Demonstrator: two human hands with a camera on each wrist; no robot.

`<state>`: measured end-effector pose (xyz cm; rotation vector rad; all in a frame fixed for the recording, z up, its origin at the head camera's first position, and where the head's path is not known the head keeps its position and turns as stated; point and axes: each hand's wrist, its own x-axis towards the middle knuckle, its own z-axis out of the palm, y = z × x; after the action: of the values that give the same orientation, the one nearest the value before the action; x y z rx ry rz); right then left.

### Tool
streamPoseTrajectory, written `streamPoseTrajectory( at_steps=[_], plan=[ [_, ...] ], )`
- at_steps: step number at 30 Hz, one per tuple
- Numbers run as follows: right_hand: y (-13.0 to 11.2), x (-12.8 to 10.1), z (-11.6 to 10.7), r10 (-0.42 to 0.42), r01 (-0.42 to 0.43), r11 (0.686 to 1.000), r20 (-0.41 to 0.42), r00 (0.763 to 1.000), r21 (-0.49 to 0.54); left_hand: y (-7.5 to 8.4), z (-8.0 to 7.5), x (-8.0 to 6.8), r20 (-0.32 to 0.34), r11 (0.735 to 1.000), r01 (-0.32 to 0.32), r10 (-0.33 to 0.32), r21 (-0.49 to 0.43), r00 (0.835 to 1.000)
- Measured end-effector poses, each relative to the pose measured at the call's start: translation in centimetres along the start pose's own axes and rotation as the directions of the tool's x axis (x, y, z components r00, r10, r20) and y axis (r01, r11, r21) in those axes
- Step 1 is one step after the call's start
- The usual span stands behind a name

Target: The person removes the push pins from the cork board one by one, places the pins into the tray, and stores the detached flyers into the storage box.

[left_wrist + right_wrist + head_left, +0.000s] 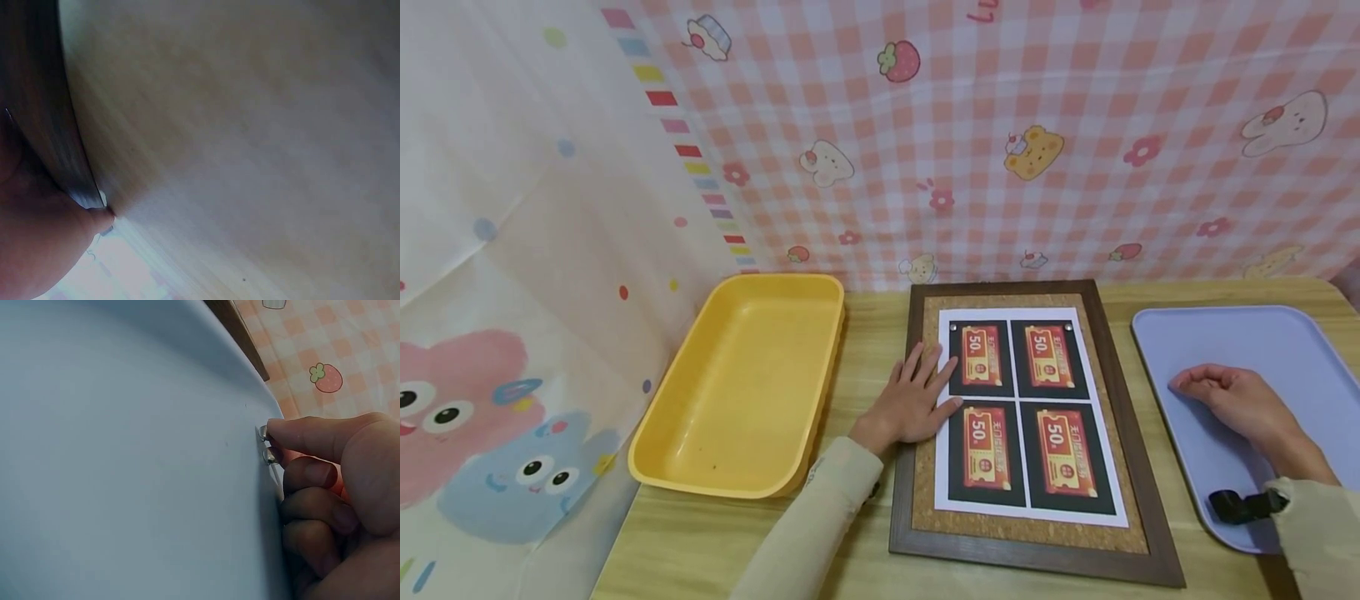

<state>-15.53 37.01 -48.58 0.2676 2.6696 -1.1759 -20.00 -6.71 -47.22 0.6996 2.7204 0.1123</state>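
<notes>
My left hand (pixel 910 406) lies with fingers spread across the left side of a cork board (pixel 1026 533) in a dark wooden frame, fingertips on a printed sheet (pixel 1017 400). The sheet carries red coupon pictures on black panels. A silver thumbtack (pixel 953 327) sits in its upper left corner and another thumbtack (pixel 1068 327) in its upper right. Over the lilac tray (pixel 1232 329), my right hand (pixel 1243 408) has its fingers curled. In the right wrist view, thumb and forefinger pinch at a silver thumbtack (pixel 263 433), with a second silver tack (pixel 270 455) right beside the fingertips.
A deep yellow tray (pixel 745 375) stands left of the board on the wooden table (pixel 865 333). A pink checked cloth (pixel 955 125) hangs along the back, and a white patterned cloth (pixel 512 217) hangs at the left.
</notes>
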Motion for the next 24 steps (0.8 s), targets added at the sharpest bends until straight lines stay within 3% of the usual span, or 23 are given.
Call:
streamPoseTrajectory(
  at_steps=[11, 24],
  plan=[
    [0.13, -0.02, 0.19, -0.016, 0.016, 1.0, -0.017, 1.0, 0.005, -0.15, 0.19, -0.01, 0.0, 1.0, -0.006, 0.006, 0.006, 1.0],
    [0.2, -0.19, 0.47, -0.031, 0.029, 0.999, -0.111, 0.993, -0.017, -0.08, 0.19, -0.1, -0.005, 1.0, -0.004, 0.004, -0.004, 1.0]
  ],
)
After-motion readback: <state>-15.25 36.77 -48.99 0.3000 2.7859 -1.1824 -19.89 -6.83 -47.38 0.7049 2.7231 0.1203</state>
